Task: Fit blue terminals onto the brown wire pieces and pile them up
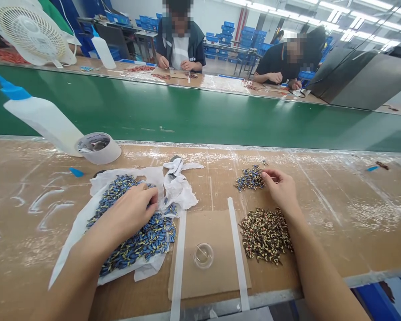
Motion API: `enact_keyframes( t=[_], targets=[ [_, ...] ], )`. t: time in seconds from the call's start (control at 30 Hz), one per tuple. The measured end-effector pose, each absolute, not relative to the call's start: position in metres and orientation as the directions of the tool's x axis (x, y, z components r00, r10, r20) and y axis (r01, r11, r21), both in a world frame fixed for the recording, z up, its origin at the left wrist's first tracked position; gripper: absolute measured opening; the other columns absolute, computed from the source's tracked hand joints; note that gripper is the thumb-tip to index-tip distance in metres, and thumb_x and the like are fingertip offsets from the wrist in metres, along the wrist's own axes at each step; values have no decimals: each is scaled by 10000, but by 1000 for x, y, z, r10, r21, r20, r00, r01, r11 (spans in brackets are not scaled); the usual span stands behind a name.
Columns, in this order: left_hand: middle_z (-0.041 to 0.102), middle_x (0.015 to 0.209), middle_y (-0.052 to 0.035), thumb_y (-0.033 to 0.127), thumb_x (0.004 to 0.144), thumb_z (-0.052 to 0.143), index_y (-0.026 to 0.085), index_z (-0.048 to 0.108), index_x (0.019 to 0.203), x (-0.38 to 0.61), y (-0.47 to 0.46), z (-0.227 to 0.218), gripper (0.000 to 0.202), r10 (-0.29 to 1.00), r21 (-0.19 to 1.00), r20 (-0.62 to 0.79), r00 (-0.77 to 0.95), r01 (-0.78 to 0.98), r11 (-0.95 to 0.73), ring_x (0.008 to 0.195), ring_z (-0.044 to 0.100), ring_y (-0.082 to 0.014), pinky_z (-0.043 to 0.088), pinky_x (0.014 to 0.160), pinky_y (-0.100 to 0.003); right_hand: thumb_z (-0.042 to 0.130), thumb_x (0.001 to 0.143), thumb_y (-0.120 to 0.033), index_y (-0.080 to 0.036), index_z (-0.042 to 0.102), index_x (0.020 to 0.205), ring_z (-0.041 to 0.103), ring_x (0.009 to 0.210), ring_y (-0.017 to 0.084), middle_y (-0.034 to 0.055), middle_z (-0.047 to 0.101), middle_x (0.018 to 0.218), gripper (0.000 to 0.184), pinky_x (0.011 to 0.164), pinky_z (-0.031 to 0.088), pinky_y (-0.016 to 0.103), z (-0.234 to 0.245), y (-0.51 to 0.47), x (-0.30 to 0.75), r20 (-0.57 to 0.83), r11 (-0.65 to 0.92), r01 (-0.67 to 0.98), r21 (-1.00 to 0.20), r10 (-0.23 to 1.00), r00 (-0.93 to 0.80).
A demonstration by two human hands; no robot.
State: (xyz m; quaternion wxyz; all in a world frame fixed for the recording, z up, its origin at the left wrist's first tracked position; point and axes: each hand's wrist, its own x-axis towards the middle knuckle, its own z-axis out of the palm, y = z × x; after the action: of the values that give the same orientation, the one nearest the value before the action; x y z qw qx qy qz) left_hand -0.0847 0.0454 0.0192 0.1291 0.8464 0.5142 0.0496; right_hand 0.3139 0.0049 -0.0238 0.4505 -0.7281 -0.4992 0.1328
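My left hand point(138, 203) rests over a wide heap of small blue and yellow parts point(153, 238), which lies on a white sheet point(68, 247). Its fingers curl down among the parts, so their tips are hidden. At the right, my right hand point(282, 187) has thumb and fingertips pinched together beside a smaller pile of blue parts point(250, 177); anything between them is too small to make out. Below that hand lies a heap of dark and cream curved pieces point(263, 236). A round clear dish point(203, 256) with a thin stick in it stands on a taped cardboard square point(214, 283).
Crumpled white paper point(180, 189) lies against the blue heap. A tape roll point(98, 149) and a blue-capped bottle point(47, 122) stand at the back left. Beyond the green belt point(187, 113), two people work near a white fan point(35, 29) and a metal housing point(364, 78).
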Motion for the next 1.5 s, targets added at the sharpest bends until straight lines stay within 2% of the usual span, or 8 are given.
enact_keyframes(
  t=[0.23,0.37,0.47,0.57,0.73,0.83,1.1,1.5],
  targets=[
    [609,714,-10,278,840,517,191,535,767,-76,44,44,115,946,468,38,321,831,-300,634,528,-163,383,613,-286,567,858,-439,-144,687,1015,653,714,215,118,724,880,355,664,514,345,-14,-1,308,294,-43,586,-809,834,467],
    [627,716,-5,310,824,603,171,557,780,-63,35,44,153,924,820,-32,380,539,-193,669,578,-141,453,630,-257,577,863,-414,-161,685,993,660,767,225,107,720,905,304,699,516,355,-9,-7,292,272,0,574,-819,881,388],
    [623,741,-5,246,810,626,160,584,890,-53,28,40,125,876,952,-81,476,298,-74,684,594,-128,485,647,-253,574,872,-405,-173,683,964,658,758,230,98,716,883,272,693,512,360,-7,-12,281,238,7,578,-816,915,326],
    [623,798,-15,194,826,601,164,621,1071,-44,24,35,247,857,959,-70,511,271,-83,706,591,-119,488,668,-256,577,878,-398,-184,676,975,657,779,232,94,714,901,255,709,508,369,-6,-15,272,208,17,564,-826,938,276],
    [630,844,-29,167,870,547,184,708,906,-38,24,29,166,820,844,83,566,397,-360,758,566,-126,453,707,-268,582,888,-381,-188,673,970,648,823,229,89,705,917,229,744,495,375,-2,-18,261,183,44,535,-844,960,211],
    [661,862,-35,178,865,567,171,703,877,-36,23,28,136,818,851,75,571,391,-351,790,585,-136,452,717,-265,568,904,-382,-194,665,978,631,794,206,66,689,873,224,716,482,345,6,-24,253,132,38,485,-874,978,161],
    [677,793,-24,202,863,569,139,678,923,-21,16,17,140,807,882,-27,590,395,-259,714,597,-124,472,677,-246,590,910,-297,-215,658,918,577,757,152,16,658,845,107,690,447,284,27,-55,199,-86,154,428,-891,867,-491],
    [743,976,-56,83,836,602,159,696,1086,-15,12,14,278,800,787,68,596,461,-411,871,666,-154,481,812,-287,628,890,-253,-193,682,853,534,692,126,10,593,788,88,611,424,248,5,-58,175,-45,195,382,-904,843,-537]
  ],
)
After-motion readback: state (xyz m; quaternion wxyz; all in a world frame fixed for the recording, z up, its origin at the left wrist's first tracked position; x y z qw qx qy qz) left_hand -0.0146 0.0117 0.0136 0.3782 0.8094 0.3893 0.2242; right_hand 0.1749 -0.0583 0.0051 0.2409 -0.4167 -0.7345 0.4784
